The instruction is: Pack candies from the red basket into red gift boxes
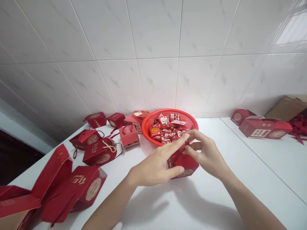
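A small red box (pixel 189 166) with a gold round print stands on the white table in front of a red mesh basket (pixel 170 111) of wrapped candies (pixel 165 127). My left hand (pixel 159 163) is at the box's left side, its thumb low at the front and its fingers stretched over the top; no object shows in its grasp. My right hand (pixel 207 153) is above the box's right side, thumb and fingertips pinched on a small dark red piece at the top that I cannot make out. The hands partly hide the box's upper part.
Several red gift boxes (pixel 129 135) stand on the left of the table (pixel 240 166). Larger open red boxes (pixel 81 185) lie at the near left. More red boxes (pixel 256 127), a cardboard box (pixel 285 107) and red ribbons (pixel 298 126) are at the right, by the tiled wall.
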A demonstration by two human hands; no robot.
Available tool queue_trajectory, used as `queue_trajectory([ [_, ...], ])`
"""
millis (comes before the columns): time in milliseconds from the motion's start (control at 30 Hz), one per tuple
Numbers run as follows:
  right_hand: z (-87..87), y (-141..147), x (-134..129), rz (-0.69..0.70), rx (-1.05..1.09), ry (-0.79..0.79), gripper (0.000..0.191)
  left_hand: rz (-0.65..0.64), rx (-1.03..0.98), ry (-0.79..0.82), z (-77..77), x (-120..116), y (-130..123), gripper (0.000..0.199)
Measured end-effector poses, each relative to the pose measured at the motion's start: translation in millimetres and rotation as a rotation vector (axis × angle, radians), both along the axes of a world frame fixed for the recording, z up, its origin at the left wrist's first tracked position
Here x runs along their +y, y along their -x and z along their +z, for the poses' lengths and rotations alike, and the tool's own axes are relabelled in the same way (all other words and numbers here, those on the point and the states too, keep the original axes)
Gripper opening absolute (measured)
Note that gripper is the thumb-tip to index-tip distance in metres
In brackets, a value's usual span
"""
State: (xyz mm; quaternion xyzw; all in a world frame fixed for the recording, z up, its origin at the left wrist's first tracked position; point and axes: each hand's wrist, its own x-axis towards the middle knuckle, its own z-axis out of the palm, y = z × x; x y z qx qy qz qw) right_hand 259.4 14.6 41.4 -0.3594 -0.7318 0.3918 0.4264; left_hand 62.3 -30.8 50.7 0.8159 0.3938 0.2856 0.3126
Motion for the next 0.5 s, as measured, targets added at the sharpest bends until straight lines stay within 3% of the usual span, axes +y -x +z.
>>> queue_trajectory([
  [133,-1.0,1,2,-0.017,-0.024,0.026,0.022,0.218,0.116,-0.182,-19.3,10,-17,0.085],
  [200,0.9,-2,3,-0.023,-0.044,0.03,0.024,0.255,0.137,-0.22,-29.4,15,-24,0.085],
  [367,16.1,-35,8,-0.099,-0.009,0.073,0.014,0.193,0.009,-0.361,-41.6,20,-33,0.076],
  [500,36.0,-85,17,-0.356,0.023,0.022,0.013,0.035,-0.087,-0.394,-46.6,18,-40,0.046],
])
